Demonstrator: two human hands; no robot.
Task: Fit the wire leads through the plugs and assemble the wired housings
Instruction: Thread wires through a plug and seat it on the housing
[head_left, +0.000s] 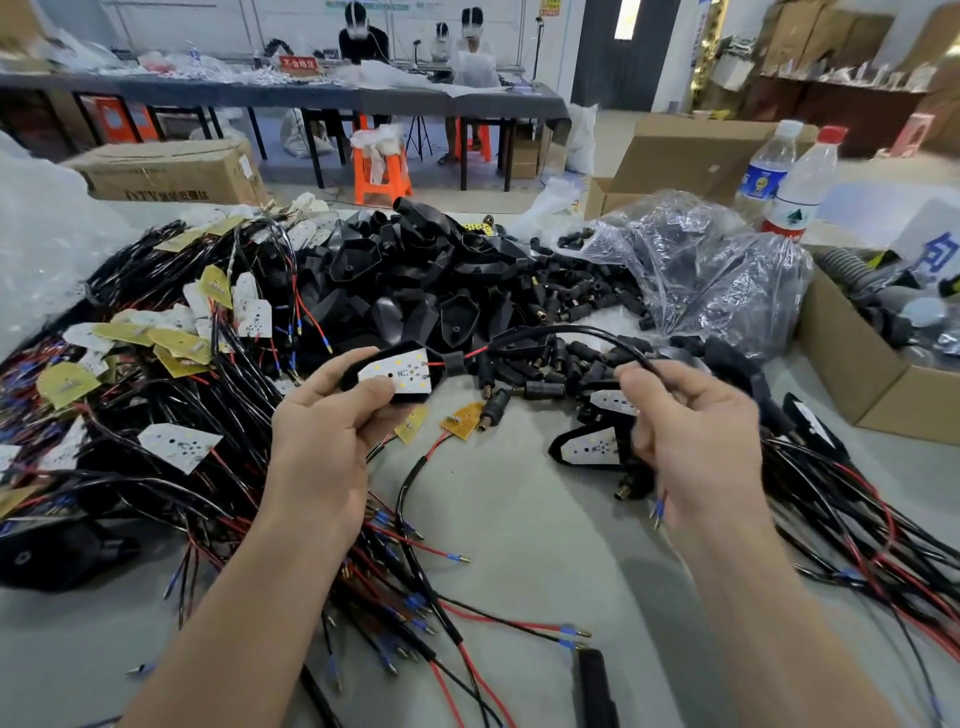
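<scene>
A: Spanning the foreground, a grey worktable (524, 519) stands in a workshop, with a long dark bench (218, 88) far behind.
B: Anything unclear?
A: The right hand (691, 431) is blurred. Its curled fingers grip a black sheathed cable (571, 328), hiding part of it.
B: And the housing?
A: The black plastic housing with white LED board (400, 371) is above the table, gripped by the left hand (322, 441), thumb on the board. The cable runs from it across to the right hand.
</scene>
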